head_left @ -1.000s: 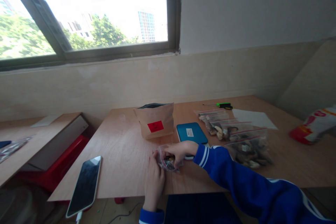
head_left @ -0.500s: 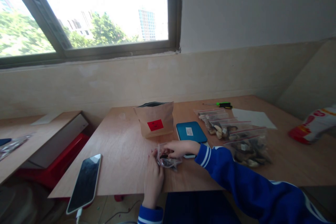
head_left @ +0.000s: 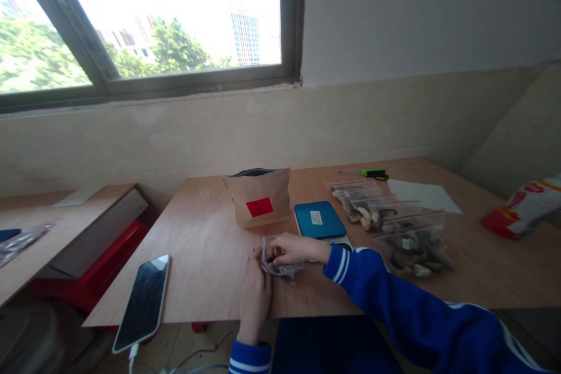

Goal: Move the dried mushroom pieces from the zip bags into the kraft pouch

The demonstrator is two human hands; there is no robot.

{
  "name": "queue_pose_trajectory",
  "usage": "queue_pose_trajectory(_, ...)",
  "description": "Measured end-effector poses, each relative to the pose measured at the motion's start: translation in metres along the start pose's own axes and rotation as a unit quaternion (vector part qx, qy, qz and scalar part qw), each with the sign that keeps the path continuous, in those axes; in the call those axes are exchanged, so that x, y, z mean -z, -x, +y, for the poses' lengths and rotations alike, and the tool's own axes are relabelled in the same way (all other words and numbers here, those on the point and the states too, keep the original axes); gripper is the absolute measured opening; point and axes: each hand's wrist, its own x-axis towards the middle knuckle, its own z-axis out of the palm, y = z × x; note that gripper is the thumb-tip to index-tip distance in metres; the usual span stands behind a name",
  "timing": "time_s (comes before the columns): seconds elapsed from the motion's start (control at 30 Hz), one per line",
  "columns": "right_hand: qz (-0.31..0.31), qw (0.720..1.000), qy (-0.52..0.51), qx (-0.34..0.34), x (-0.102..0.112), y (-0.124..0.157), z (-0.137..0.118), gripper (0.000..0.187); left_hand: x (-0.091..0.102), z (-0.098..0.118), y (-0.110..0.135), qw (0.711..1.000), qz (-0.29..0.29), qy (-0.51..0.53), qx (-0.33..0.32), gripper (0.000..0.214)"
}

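Note:
A small clear zip bag (head_left: 280,266) with dark pieces inside lies on the wooden table (head_left: 205,257) near its front edge. My left hand (head_left: 255,298) comes up from below and grips the bag's left side, fingers closed on it. Reaching in from the right in a blue sleeve, my right hand (head_left: 295,247) pinches the bag's top edge. Just behind the hands stand a brown paper pouch (head_left: 259,204) with a red label and a blue flat case (head_left: 319,220).
Several filled zip bags (head_left: 394,225) lie in a row to the right, with a white sheet (head_left: 423,196) and a green screwdriver (head_left: 372,174) behind them. A phone (head_left: 142,302) on a cable overhangs the front left edge. A red-and-white packet (head_left: 521,210) lies far right.
Both hands stayed on the small bag, shifting slightly along it; the bag looks more bunched. The view drifted a little.

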Motion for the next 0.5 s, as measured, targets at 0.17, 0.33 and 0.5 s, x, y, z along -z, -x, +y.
queue_pose_trajectory(0.17, 0.095, 0.995, -0.035, 0.015, 0.002, 0.007, -0.005, 0.024, 0.001, 0.006, 0.002, 1.000, 0.014, 0.011, -0.015, 0.051)
queue_pose_trajectory(0.33, 0.166, 0.984, -0.070, 0.000, 0.006, 0.008, -0.008, 0.024, 0.003, 0.008, 0.002, 0.999, 0.020, 0.005, -0.025, 0.049)
queue_pose_trajectory(0.5, 0.188, 0.963, -0.193, -0.008, 0.027, 0.010, -0.010, 0.020, 0.003, 0.011, 0.002, 1.000, 0.001, 0.020, 0.020, 0.049)
